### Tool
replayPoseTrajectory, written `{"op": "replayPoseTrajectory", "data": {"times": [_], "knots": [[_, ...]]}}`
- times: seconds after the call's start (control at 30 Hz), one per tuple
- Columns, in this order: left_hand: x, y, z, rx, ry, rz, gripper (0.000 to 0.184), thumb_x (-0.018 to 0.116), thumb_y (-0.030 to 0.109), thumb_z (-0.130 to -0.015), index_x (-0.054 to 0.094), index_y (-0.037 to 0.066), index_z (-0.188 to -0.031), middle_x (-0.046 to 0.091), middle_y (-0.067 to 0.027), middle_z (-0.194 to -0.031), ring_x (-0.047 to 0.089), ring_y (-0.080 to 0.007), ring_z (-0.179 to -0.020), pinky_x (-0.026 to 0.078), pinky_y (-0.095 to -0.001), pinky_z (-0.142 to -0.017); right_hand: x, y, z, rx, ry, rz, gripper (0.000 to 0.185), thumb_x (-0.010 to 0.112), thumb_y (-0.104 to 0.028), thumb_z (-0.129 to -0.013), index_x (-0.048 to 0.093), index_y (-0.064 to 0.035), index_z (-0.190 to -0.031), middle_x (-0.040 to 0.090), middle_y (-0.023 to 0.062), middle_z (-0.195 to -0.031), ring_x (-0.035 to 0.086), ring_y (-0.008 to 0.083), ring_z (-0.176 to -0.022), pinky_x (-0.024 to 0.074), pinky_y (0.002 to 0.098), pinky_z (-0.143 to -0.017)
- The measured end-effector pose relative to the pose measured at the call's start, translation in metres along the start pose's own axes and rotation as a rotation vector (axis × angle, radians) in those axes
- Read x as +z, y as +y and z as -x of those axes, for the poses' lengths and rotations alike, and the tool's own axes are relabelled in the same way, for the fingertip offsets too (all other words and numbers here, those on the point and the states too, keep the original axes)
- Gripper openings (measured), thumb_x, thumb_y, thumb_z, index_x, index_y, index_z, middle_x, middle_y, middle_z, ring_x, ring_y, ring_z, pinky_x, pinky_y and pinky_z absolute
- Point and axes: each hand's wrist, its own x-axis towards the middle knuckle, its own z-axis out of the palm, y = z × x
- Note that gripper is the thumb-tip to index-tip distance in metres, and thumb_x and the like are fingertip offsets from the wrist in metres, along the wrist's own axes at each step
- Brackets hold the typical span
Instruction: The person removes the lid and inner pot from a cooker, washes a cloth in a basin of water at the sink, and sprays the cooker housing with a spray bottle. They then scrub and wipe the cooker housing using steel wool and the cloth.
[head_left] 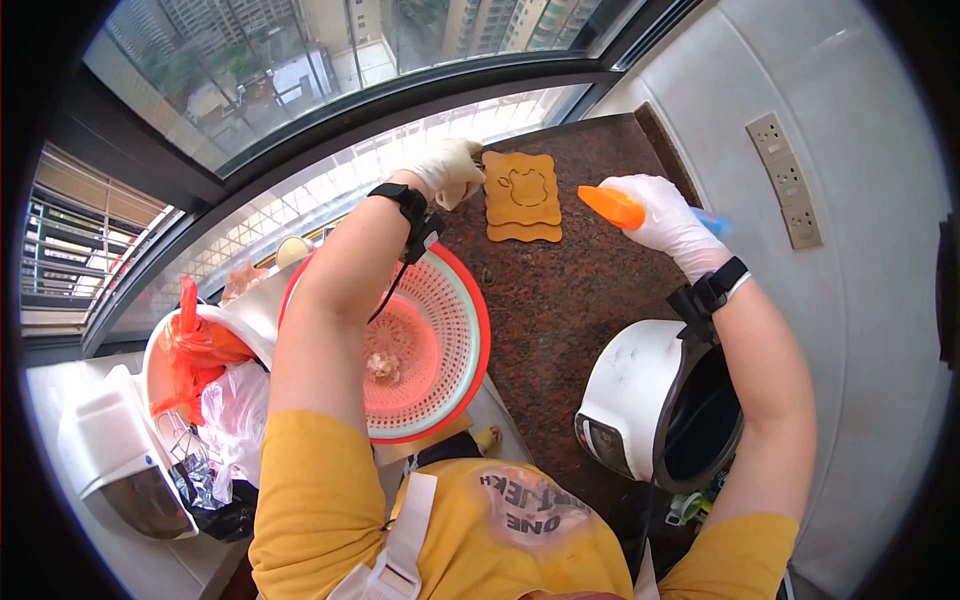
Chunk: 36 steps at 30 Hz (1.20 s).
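My right hand (pixel 660 215), in a thin white glove, is wrapped round a spray bottle with an orange head (pixel 612 207). Part of its blue body shows behind the wrist. My left hand (pixel 452 175), also gloved, is closed by the window ledge, just left of the brown mats. What its fingers hold, if anything, is hidden. Two wavy-edged brown mats (pixel 522 190) lie overlapping on the dark speckled counter (pixel 540 300); the upper one bears an apple-shaped outline. The spray bottle's orange head points left towards them, above the counter.
A white appliance (pixel 620 400) with a dark opening stands at the right. Below my left forearm is a red-rimmed basin with a colander (pixel 455 320). Left of it are an orange bag (pixel 200 345) and a clear plastic bag (pixel 235 415). Wall sockets (pixel 785 180) sit at the right.
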Motion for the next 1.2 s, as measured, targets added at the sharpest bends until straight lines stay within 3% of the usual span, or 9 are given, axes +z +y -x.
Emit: {"op": "replayPoseTrajectory", "data": {"times": [0.17, 0.33, 0.5, 0.63, 0.73, 0.77, 0.9, 0.97, 1.2], "knots": [[0.021, -0.009, -0.037, 0.076, 0.056, -0.001, 0.081, 0.075, 0.027, -0.074, 0.048, 0.01, -0.148, 0.062, -0.0193, -0.134, 0.061, -0.0349, -0.122, 0.049, -0.0382, -0.1, -0.001, 0.009, 0.003, 0.095, -0.069, 0.052, 0.011, 0.064, -0.022, -0.084, 0.066, -0.0149, -0.093, 0.071, 0.0119, -0.091, 0.068, 0.0362, -0.093, 0.0545, 0.0458, -0.08], [0.035, -0.006, -0.046, 0.185, 0.112, -0.122, 0.09, 0.076, 0.029, -0.072, 0.04, 0.011, -0.153, 0.051, -0.0185, -0.147, 0.051, -0.0356, -0.133, 0.044, -0.0393, -0.109, -0.013, 0.051, 0.029, 0.245, -0.159, 0.381, 0.01, 0.064, -0.016, -0.081, 0.067, -0.0154, -0.091, 0.072, 0.0112, -0.088, 0.069, 0.0354, -0.09, 0.0548, 0.0462, -0.077], [0.037, 0.014, -0.055, 0.17, 0.041, -0.189, 0.1, 0.078, 0.028, -0.067, 0.034, 0.008, -0.155, 0.029, -0.0166, -0.162, 0.04, -0.0351, -0.143, 0.04, -0.0371, -0.114, -0.028, 0.093, 0.072, 0.325, 0.046, 0.157, 0.011, 0.063, -0.013, -0.084, 0.064, -0.0134, -0.095, 0.07, 0.0131, -0.092, 0.066, 0.0389, -0.093, 0.0515, 0.0466, -0.077], [0.047, 0.028, -0.062, 0.216, 0.081, -0.284, 0.09, 0.078, 0.03, -0.068, 0.044, 0.003, -0.147, 0.037, -0.0206, -0.156, 0.055, -0.0356, -0.128, 0.048, -0.0364, -0.105, -0.031, 0.109, 0.093, 0.465, 0.114, 0.139, 0.013, 0.062, -0.012, -0.084, 0.065, -0.0125, -0.097, 0.07, 0.0151, -0.096, 0.064, 0.0399, -0.096, 0.0508, 0.046, -0.078], [0.045, 0.043, -0.069, 0.125, 0.01, -0.329, 0.097, 0.08, 0.024, -0.066, 0.038, 0.004, -0.151, 0.035, -0.0175, -0.159, 0.046, -0.036, -0.137, 0.045, -0.0377, -0.11, -0.038, 0.128, 0.12, 0.578, 0.085, 0.242, 0.015, 0.062, -0.011, -0.082, 0.065, -0.014, -0.097, 0.07, 0.0145, -0.095, 0.065, 0.0396, -0.096, 0.0511, 0.0465, -0.079], [0.044, 0.043, -0.069, 0.179, 0.061, -0.318, 0.092, 0.082, 0.025, -0.064, 0.044, 0.001, -0.146, 0.05, -0.0201, -0.146, 0.055, -0.0366, -0.126, 0.05, -0.0396, -0.102, -0.039, 0.132, 0.131, 0.594, 0.054, 0.268, 0.015, 0.062, -0.012, -0.082, 0.066, -0.0137, -0.097, 0.07, 0.0144, -0.095, 0.064, 0.0396, -0.096, 0.0511, 0.0462, -0.079], [0.049, 0.042, -0.085, 0.208, 0.169, -0.271, 0.083, 0.089, 0.036, -0.057, 0.06, 0.001, -0.125, 0.065, -0.0215, -0.118, 0.064, -0.0353, -0.113, 0.055, -0.0411, -0.093, -0.053, 0.119, 0.156, 0.615, 0.082, 0.156, 0.017, 0.062, -0.009, -0.081, 0.065, -0.0117, -0.098, 0.07, 0.0152, -0.096, 0.064, 0.0396, -0.098, 0.0513, 0.0449, -0.081], [0.052, 0.044, -0.096, 0.169, 0.174, -0.297, 0.083, 0.09, 0.037, -0.055, 0.061, 0.001, -0.124, 0.065, -0.0214, -0.119, 0.065, -0.0354, -0.112, 0.056, -0.0411, -0.092, -0.045, 0.12, 0.158, 0.428, 0.345, -0.15, 0.02, 0.061, -0.005, -0.081, 0.065, -0.0097, -0.1, 0.069, 0.0161, -0.099, 0.063, 0.0398, -0.1, 0.0513, 0.0428, -0.083], [0.056, 0.067, -0.09, 0.035, 0.148, -0.39, 0.085, 0.096, 0.039, -0.051, 0.062, 0.003, -0.121, 0.063, -0.0189, -0.125, 0.067, -0.0317, -0.111, 0.058, -0.0403, -0.089, -0.045, 0.103, 0.093, 0.451, 0.156, -0.197, 0.026, 0.061, -0.003, -0.079, 0.066, -0.0087, -0.104, 0.07, 0.016, -0.105, 0.063, 0.04, -0.102, 0.0513, 0.041, -0.086]]}}
